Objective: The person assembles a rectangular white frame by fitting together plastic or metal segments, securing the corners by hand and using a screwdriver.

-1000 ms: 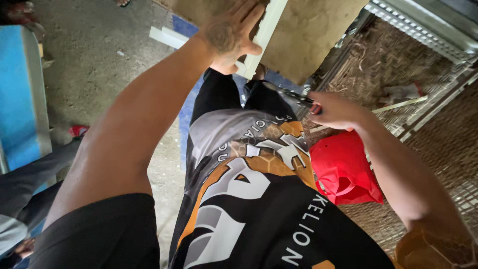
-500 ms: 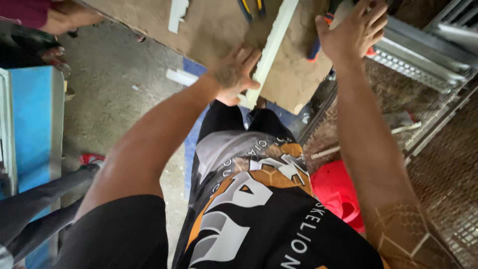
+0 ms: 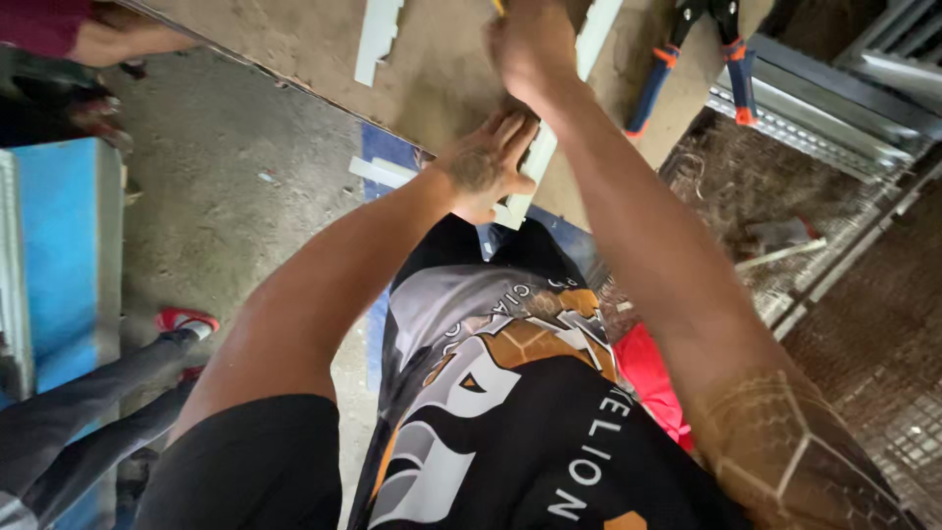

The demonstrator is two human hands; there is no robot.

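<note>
Pressing under left hand (image 3: 486,167) fingers (right hand (image 3: 535,49) above): white strip (image 3: 525,182).

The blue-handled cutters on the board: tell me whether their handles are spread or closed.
Spread. The cutters lie on the brown board, and their two blue handles diverge toward the board's edge. No hand touches them. The jaws are out of frame.

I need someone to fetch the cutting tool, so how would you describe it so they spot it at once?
Start at the brown board that serves as the worktop and go to its far right corner, beyond the right hand. There lie long-handled cutters, two dark arms spread in a V. Their blue grips with orange bands set them apart from the pale strips nearby.
</note>
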